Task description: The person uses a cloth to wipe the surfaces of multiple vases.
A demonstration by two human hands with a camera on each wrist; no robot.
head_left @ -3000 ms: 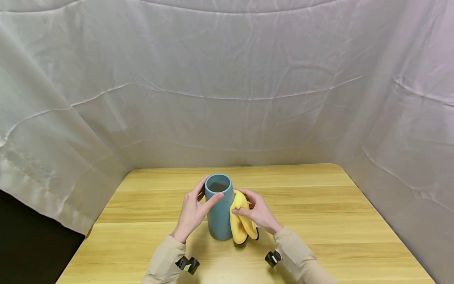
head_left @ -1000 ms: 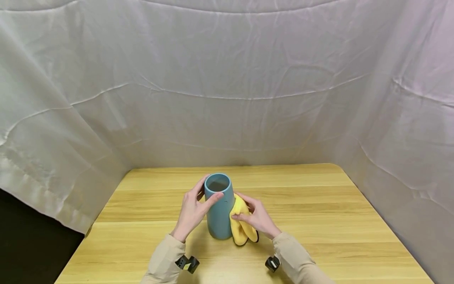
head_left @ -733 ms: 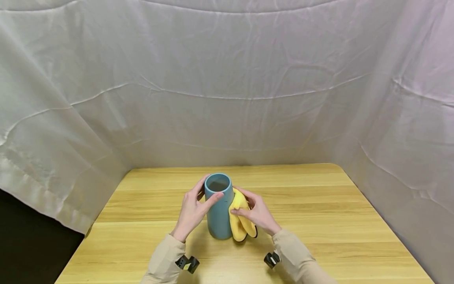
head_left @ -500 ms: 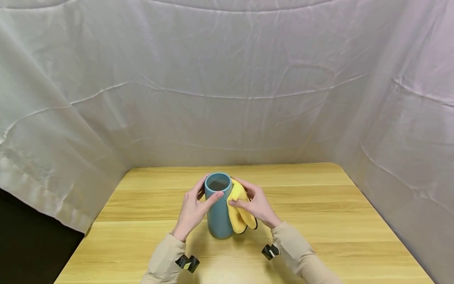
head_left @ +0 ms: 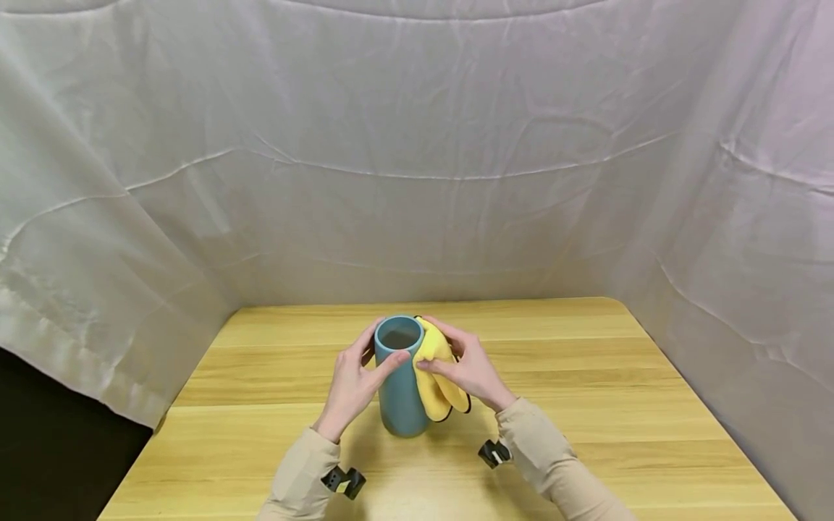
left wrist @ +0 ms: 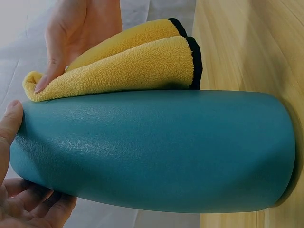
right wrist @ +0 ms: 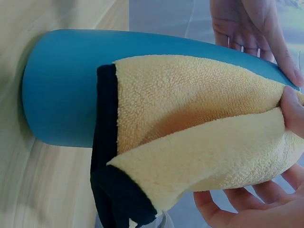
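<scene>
Wiping, I judge: my left hand [head_left: 352,383] grips the vase [head_left: 399,401], my right hand [head_left: 474,370] pinches the cloth [head_left: 430,394] against its side, pressure unclear; another stroke would call for steadying.

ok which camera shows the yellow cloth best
The right wrist view: the yellow cloth fills much of it, black edging clear. The left wrist view shows a narrower part; the head view, only a small patch.

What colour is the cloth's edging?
Black; the edging shows best in the right wrist view.
</scene>
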